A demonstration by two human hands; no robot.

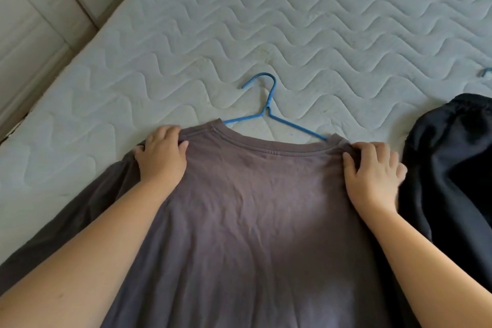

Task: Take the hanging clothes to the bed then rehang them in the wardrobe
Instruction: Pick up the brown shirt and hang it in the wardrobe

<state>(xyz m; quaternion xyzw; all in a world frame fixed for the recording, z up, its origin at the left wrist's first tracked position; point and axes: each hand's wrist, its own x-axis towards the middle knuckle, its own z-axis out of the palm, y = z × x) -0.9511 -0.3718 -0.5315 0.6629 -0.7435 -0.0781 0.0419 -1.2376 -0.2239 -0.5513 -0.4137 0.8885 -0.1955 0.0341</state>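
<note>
Two garments lie on the bed (pixel 319 21): one grey-brown T-shirt (pixel 253 208) under the fingers of both hands, and one black garment (pixel 450 168) just right of the right hand's fingers. One blue wire hanger (pixel 269 108) shows whole, just beyond the fingers; a second blue scrap (pixel 486 78) at the far right edge is too cropped to identify. Two hands: left hand (pixel 161 157), right hand (pixel 372 173).

Grey-brown shirt (pixel 253 208) flat on blue hanger (pixel 269 112)
</note>
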